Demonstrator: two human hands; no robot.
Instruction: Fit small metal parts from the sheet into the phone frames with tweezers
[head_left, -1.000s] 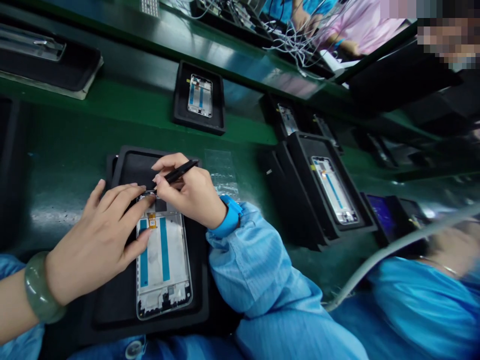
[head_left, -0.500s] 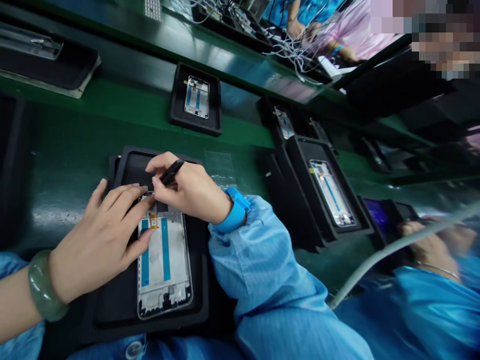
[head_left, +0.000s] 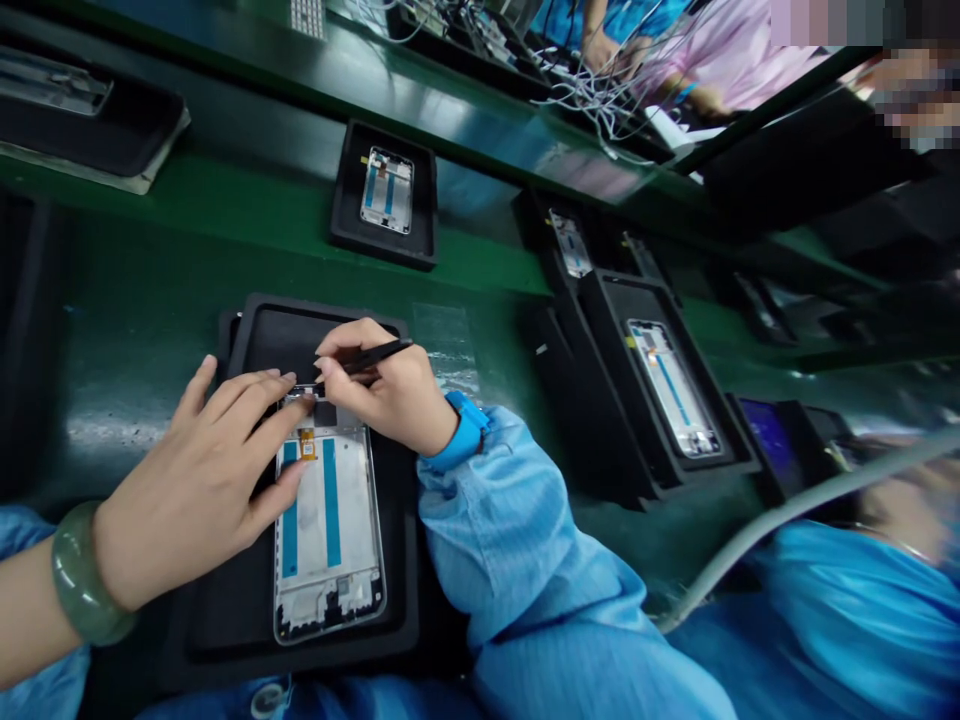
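A phone mid-frame (head_left: 352, 520) with blue strips and an orange flex cable (head_left: 308, 446) lies in a black foam tray (head_left: 401, 600) before me. My left hand (head_left: 202, 470) rests over its upper left part, fingers stretched out and apart, fingertips at the top edge and thumb near the cable. In my right hand (head_left: 386, 395), black tweezers (head_left: 379, 353) are pinched between thumb and fingers. That hand is over the phone's top edge, close to my left fingertips. The tweezers' tips are hidden by my fingers.
Another phone frame (head_left: 388, 190) lies in a black tray beyond. To the right, stacked trays (head_left: 611, 400) carry a further frame (head_left: 673, 385). A grey hose (head_left: 810, 495) crosses near a co-worker's blue sleeve (head_left: 862, 590). White cables (head_left: 600, 105) lie on the shelf at the back.
My right hand has shifted slightly to the right, and the tweezers now lean flatter, their back end pointing right. My left hand has stayed almost still on the phone frame.
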